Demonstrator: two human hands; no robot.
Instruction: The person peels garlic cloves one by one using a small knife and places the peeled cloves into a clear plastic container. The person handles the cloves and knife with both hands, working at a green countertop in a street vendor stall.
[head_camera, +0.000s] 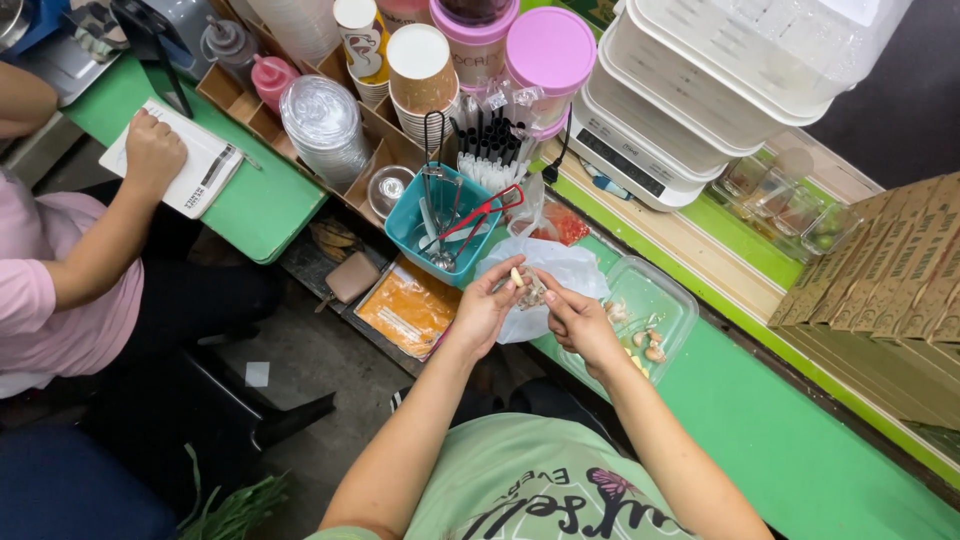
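Head view: both hands (535, 312) peel garlic (517, 277) above green counter (790, 450).

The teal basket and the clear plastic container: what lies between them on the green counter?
In the head view, a white plastic bag lies between the teal basket and the clear plastic container.

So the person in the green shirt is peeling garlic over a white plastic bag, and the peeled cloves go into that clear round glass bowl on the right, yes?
Not quite. The head view shows the cloves lying in a clear rectangular plastic container, not a round glass bowl. The rest holds: both hands, left hand and right hand, work a garlic clove over the white plastic bag.
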